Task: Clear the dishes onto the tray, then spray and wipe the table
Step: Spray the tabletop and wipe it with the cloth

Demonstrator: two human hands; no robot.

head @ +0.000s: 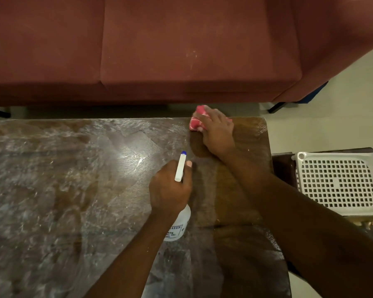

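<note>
The dark wooden table (pixel 73 190) fills the lower view, its top streaked with pale wet smears on the left and middle, darker on the right strip. My left hand (pixel 169 188) grips a white spray bottle (pixel 179 224) by the neck, its blue-tipped nozzle pointing away from me. My right hand (pixel 216 132) presses a pink cloth (pixel 197 120) onto the table near its far right corner, fingers over the cloth.
A maroon sofa (pixel 181 50) runs along the table's far side with a narrow gap between. A white perforated plastic basket (pixel 340 181) sits on a lower surface just right of the table. Pale floor shows at the upper right.
</note>
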